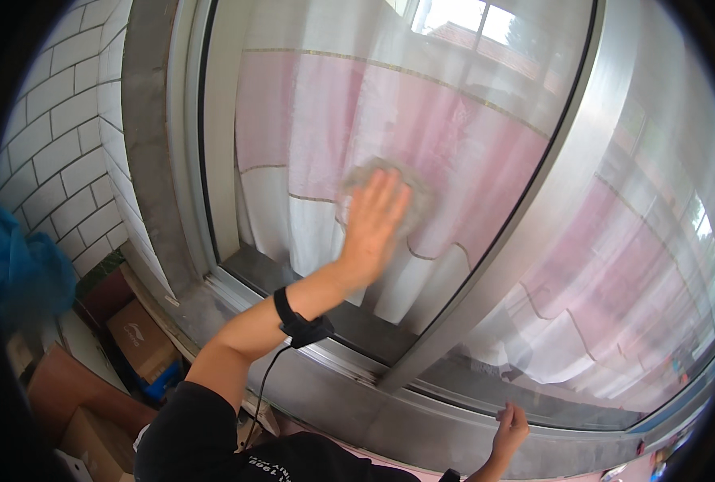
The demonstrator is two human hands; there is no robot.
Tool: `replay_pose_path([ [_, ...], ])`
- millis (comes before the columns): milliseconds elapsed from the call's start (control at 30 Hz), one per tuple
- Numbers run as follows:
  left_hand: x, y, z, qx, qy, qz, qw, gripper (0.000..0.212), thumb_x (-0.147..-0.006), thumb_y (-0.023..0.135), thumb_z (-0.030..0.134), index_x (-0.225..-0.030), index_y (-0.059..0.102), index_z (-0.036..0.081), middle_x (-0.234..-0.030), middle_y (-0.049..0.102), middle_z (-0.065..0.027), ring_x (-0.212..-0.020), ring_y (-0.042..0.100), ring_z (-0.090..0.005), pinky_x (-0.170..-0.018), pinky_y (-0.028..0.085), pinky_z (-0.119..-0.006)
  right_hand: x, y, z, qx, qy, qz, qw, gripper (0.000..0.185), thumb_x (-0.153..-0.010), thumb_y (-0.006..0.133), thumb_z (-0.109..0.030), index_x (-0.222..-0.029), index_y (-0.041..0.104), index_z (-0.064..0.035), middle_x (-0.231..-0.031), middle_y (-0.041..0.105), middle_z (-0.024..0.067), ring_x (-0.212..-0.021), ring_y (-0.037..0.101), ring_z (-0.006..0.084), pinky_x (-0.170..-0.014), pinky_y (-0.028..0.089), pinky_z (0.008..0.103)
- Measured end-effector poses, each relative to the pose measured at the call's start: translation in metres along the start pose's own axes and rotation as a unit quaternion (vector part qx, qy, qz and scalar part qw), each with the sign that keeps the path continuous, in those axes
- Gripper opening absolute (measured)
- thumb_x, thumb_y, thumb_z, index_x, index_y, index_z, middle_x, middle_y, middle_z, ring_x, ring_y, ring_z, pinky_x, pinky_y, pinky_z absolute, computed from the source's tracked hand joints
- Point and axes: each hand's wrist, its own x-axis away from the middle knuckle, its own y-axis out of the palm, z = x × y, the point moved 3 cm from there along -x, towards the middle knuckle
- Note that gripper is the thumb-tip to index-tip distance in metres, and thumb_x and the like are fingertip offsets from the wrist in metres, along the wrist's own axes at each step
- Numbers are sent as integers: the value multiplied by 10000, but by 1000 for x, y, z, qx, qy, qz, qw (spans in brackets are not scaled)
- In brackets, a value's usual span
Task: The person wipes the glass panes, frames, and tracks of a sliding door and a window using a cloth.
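My left hand (374,220) lies flat with fingers extended over a greyish cleaning cloth (415,199), pressing it against the glass pane (502,156) of a sliding window. Hand and cloth are both slightly blurred. Behind the glass hangs a pink and white curtain (321,120) with thin gold-coloured trim. Lower right, my right hand (512,426) is beside the bottom rail of the other pane (574,337), its fingers bent. Nothing shows in it, though its inner side is hidden. Whether it touches the frame cannot be seen.
A metal upright (532,211) divides the two panes above a metal sill (345,397). White brick-pattern tiles (62,138) cover the wall at left. Below them are a blue plastic bag (32,265) and cardboard boxes (143,340). A cable (262,385) hangs from my left wrist strap (303,325).
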Motion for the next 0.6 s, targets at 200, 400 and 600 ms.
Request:
replay_pose_path([
  [200, 30, 24, 59, -20, 150, -58, 987, 465, -772, 556, 107, -1237, 533, 106, -1340, 462, -137, -1245, 416, -286, -1013, 306, -440, -2, -5, 15, -27, 0, 8, 1000, 179, -890, 523, -96, -896, 646, 34, -662, 624, 90, -580, 601, 132, -544, 479, 254],
  [400, 53, -26, -29, -44, 257, -127, 957, 381, -778, 555, 106, -1158, 572, 135, -1270, 531, -119, -1166, 502, -294, -960, 380, -439, -7, 7, 23, -53, 2, 14, 999, 199, -918, 503, -126, -915, 639, 19, -682, 606, 69, -579, 555, 102, -545, 459, 237],
  [600, 92, -137, -189, -257, 21, -39, 965, 572, -699, 515, -92, -1259, 485, 24, -1295, 477, -220, -1220, 449, -351, -1021, 343, -457, -13, 13, 19, -56, -20, 35, 998, 218, -926, 496, -145, -924, 634, 24, -678, 589, 62, -568, 542, 99, -514, 462, 242],
])
